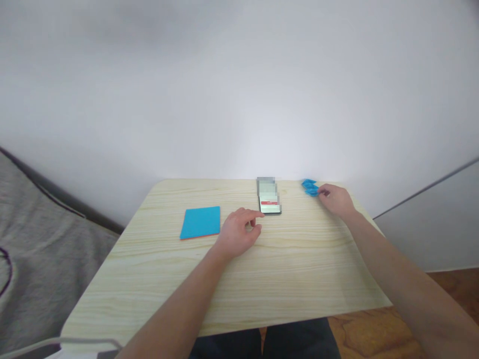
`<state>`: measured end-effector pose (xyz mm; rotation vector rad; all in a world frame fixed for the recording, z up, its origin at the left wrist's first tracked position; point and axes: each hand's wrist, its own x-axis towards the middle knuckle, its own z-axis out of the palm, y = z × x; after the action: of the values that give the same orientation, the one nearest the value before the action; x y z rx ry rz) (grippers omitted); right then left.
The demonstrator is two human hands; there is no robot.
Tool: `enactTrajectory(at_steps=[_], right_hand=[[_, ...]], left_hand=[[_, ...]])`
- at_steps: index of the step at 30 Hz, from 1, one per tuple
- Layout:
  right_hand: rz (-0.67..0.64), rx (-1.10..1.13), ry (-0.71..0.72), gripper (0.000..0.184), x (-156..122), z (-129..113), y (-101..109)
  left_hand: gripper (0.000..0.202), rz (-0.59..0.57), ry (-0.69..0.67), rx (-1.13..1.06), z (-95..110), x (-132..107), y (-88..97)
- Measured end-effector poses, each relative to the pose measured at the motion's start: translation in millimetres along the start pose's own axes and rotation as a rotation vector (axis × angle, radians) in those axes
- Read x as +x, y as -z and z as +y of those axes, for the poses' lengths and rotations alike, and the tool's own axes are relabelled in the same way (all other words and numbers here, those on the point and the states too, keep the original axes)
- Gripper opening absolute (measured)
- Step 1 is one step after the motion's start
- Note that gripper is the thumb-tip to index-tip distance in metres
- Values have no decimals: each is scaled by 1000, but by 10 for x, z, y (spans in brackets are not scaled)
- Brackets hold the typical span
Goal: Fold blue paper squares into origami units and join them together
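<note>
My left hand (240, 232) is over the middle of the table, index finger stretched toward the lower left corner of a smartphone (270, 205) and thumb held apart. Nothing shows in its grasp. The phone lies with its screen lit, partly blurred, with a red bar near the bottom. To the right, my right hand (336, 199) has its fingertips closed on the edge of blue folded paper (310, 188) near the back edge. Whether that is one piece or two is hard to tell. Left of my left hand lies a stack of square blue paper (201, 222) with an orange-red edge underneath.
The pale wood-grain table (284, 279) stands against a white wall (239, 89). Grey fabric (45, 244) rises along the left side. A pale cable (75, 341) runs by the front left corner. Brown flooring (370, 331) shows at the lower right.
</note>
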<state>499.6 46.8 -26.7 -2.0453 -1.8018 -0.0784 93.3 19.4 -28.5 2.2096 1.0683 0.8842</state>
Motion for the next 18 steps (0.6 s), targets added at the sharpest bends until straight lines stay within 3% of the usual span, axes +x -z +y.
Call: enactTrajectory(at_steps=[11, 15, 18], right_hand=[[84, 25, -71, 34, -135, -25, 67], [166, 36, -110, 27, -292, -214, 97], [120, 101, -66, 17, -460, -488, 64]], left_hand=[[30, 7, -6, 5, -7, -4, -4], [30, 11, -11, 11, -9, -1, -1], [29, 16, -15, 32, -2, -7, -7]])
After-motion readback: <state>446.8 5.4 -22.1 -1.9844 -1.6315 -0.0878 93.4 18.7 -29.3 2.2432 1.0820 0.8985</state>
